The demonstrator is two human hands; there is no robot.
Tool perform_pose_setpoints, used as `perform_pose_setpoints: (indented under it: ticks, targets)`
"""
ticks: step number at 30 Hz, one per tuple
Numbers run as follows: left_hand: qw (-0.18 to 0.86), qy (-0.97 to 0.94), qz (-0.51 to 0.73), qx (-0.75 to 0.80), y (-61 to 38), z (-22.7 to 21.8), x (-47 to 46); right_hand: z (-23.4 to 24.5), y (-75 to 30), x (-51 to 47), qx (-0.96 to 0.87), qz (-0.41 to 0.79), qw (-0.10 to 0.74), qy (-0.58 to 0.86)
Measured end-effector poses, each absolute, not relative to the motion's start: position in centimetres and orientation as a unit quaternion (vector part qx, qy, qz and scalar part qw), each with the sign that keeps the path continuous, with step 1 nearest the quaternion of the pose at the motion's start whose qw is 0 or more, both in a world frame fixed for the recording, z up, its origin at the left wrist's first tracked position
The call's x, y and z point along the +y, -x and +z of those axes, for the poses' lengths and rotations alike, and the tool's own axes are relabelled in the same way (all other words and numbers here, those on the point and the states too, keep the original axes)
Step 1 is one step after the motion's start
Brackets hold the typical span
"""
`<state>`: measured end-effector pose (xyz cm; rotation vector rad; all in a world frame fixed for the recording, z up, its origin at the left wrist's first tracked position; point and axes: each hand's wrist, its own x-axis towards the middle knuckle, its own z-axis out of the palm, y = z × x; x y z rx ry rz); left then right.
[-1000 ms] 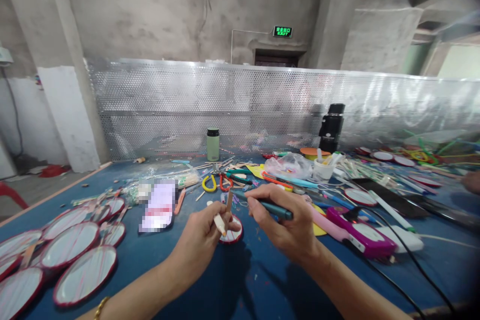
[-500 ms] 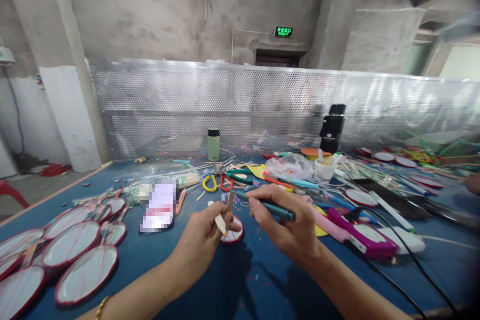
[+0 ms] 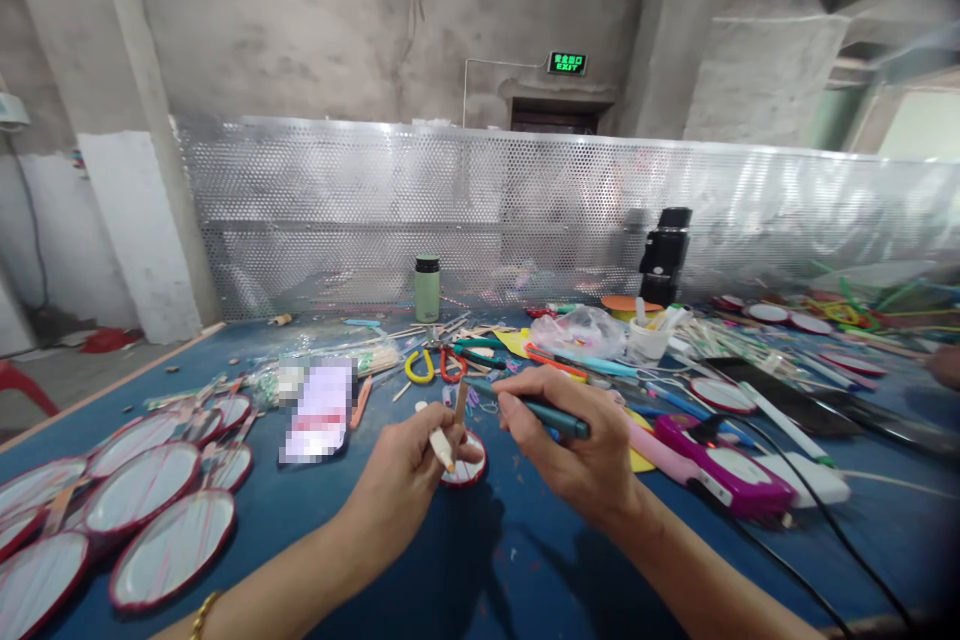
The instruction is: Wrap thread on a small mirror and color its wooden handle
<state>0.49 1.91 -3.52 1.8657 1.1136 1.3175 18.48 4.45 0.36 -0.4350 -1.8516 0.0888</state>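
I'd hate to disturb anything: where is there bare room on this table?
Blue table shows bare between the red-rimmed discs, pixelated phone and left forearm; also, with specks, between it and the right forearm. Crowded: around the white cup and purple device.

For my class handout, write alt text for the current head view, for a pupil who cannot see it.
A person's left hand holds a brown strip and a cream stick, the right hand a teal pen, over a cluttered blue table. Red-rimmed discs lie at left; a green bottle and a black flask stand behind.
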Motion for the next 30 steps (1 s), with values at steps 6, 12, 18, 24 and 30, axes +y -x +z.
perform_pose_setpoints:
  ticks: [6,12,18,24,30]
  targets:
    - [0.301,-0.700,0.491,0.422,-0.48,-3.65,1.90,0.37,-18.38,4.37,-0.795,0.040,0.576,0.183]
    - [0.305,-0.700,0.492,0.419,-0.45,-3.71,1.90,0.32,-18.45,4.41,-0.799,0.045,0.571,0.183]
    - [0.314,-0.694,0.495,0.418,-0.49,-3.59,1.83,0.33,-18.52,4.29,-0.799,0.045,0.570,0.186]
    - [0.306,-0.696,0.491,0.426,-0.46,-3.28,1.60,0.43,-18.48,4.38,-0.794,0.033,0.576,0.192]
    - [0.296,-0.698,0.490,0.429,-0.48,-3.25,1.69,0.38,-18.54,4.35,-0.792,0.030,0.578,0.196]
